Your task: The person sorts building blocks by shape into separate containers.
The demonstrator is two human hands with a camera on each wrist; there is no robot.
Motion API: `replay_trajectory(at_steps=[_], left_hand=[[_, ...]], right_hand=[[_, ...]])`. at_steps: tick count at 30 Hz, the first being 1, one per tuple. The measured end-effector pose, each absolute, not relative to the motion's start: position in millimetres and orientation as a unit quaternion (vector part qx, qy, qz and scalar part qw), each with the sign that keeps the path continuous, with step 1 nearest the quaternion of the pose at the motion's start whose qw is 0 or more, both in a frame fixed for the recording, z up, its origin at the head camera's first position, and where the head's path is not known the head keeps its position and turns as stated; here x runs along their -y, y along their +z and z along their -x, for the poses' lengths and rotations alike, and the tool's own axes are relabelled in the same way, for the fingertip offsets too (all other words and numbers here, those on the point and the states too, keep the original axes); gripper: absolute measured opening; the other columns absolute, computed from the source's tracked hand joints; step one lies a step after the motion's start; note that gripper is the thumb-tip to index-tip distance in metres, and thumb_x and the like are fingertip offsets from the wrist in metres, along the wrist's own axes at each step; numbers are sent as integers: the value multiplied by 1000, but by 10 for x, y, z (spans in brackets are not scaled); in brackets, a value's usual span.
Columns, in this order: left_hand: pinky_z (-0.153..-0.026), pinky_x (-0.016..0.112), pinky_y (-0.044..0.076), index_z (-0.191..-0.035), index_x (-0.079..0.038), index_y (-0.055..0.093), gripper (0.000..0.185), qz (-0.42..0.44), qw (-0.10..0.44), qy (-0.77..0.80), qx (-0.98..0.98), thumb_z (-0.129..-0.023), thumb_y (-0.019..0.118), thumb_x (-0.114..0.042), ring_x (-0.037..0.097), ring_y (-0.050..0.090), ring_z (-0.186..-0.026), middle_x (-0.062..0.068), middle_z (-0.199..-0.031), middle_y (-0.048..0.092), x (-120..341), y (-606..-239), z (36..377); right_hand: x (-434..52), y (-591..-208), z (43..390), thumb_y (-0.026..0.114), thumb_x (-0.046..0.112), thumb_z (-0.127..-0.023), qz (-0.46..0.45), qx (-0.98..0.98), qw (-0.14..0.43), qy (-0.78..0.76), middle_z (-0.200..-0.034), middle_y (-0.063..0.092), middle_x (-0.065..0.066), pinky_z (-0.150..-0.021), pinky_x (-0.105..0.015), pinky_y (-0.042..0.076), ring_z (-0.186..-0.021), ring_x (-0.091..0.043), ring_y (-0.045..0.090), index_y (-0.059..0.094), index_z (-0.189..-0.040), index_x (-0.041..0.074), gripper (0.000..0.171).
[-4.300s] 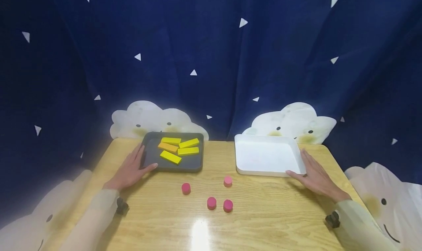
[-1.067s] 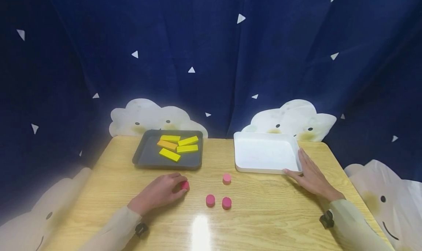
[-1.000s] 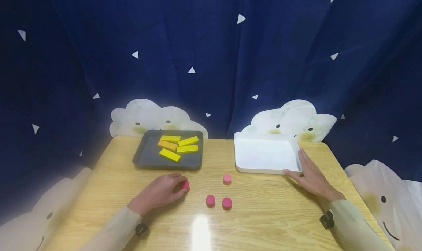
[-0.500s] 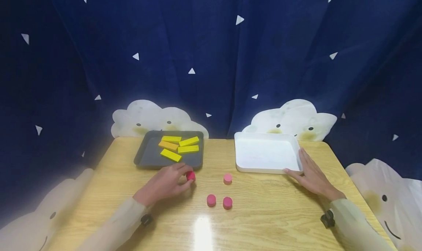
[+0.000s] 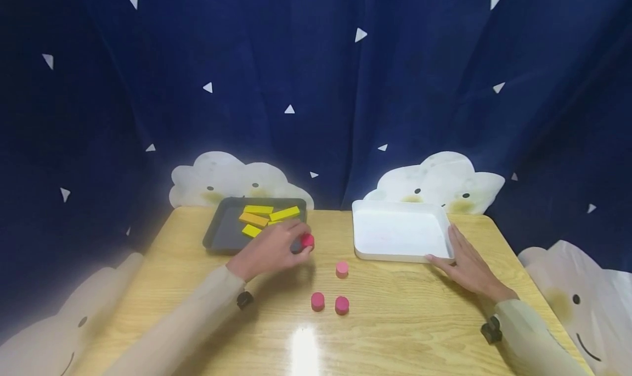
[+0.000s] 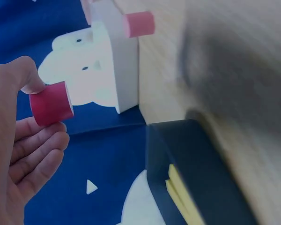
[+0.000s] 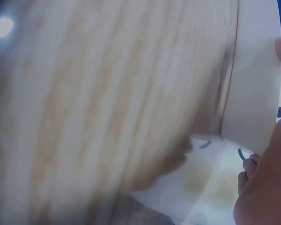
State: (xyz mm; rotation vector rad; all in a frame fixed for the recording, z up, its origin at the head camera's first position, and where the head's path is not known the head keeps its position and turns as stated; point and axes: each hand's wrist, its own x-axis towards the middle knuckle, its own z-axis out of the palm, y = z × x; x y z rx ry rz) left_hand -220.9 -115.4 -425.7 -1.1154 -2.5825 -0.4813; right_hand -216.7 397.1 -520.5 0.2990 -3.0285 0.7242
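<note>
Cylinder (image 5: 308, 240) pinched at left hand (image 5: 269, 250) fingertips.

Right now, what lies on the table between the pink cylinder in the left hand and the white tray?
Only bare wooden table lies between the held pink cylinder and the white tray, as the head view shows; the nearest loose cylinder sits nearer the camera.

yellow blocks (image 5: 263, 219) partly hidden, right-wrist view blurred

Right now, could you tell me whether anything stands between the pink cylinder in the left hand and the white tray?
Nothing visible does. The left hand pinches the pink cylinder above the table, and only bare wood lies between it and the white tray. The other cylinders lie nearer the person.
</note>
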Motion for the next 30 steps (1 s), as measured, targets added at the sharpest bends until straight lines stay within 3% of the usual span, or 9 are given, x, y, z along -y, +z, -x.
replay_trajectory(at_steps=[8,18,30], left_hand=[[-67,19,50,-100,-16,66,15,392,162,-153,892,-92,72,-29,8,54,-75,-8,-88,59,836,-4139,2458],[-69,19,53,-103,-13,69,18,429,192,-122,874,-93,70,-28,12,58,-78,-2,-92,65,383,-4042,2740],[-73,17,51,-105,-13,67,22,423,120,-155,885,-93,72,-31,12,59,-82,-2,-93,63,-177,-4210,3080]], right_hand=[[-3981,-5220,2169,62,60,-104,-95,968,2,231,-177,-13,-23,-125,-76,12,-162,-53,3,-9,-169,0,114],[-3967,-5207,2146,63,60,-103,-96,967,5,235,-178,-12,-23,-124,-78,13,-161,-54,4,-8,-169,0,114],[-3991,-5232,2165,62,62,-103,-95,967,8,235,-178,-13,-21,-124,-78,13,-161,-53,4,-9,-170,1,115]])
